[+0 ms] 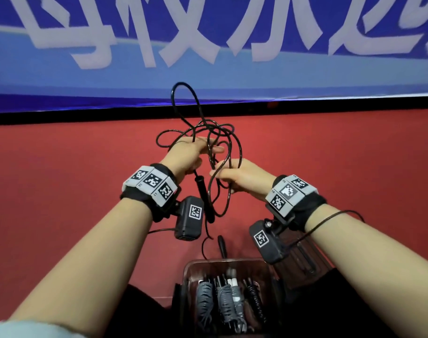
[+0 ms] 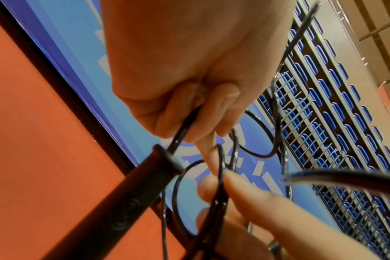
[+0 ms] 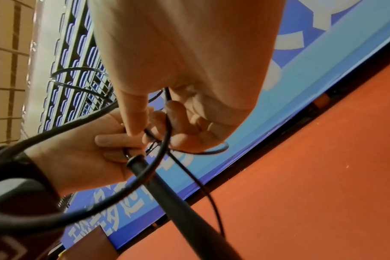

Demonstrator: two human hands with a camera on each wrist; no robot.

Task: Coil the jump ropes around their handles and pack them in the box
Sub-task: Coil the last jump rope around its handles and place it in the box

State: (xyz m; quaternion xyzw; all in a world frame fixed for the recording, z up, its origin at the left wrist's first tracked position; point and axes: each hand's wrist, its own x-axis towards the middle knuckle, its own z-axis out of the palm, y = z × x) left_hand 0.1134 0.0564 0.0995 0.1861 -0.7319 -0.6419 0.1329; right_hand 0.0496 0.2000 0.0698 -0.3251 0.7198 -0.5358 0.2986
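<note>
Hands were raised together over the red floor (image 1: 61,167): the left hand (image 1: 183,154) gripped the thin black jump rope (image 1: 208,132) just above its black cylindrical handle (image 1: 204,198), which hung down; the right hand (image 1: 239,175) pinched tangled loops beside it. Near the person, the dark brown box (image 1: 191,267) held coiled grey and black ropes.

From the left wrist, left-hand fingers (image 2: 178,123) curled round the rope above the handle (image 2: 122,202).

From the right wrist, the right hand (image 3: 189,88) curled on rope strands, touching the left.
</note>
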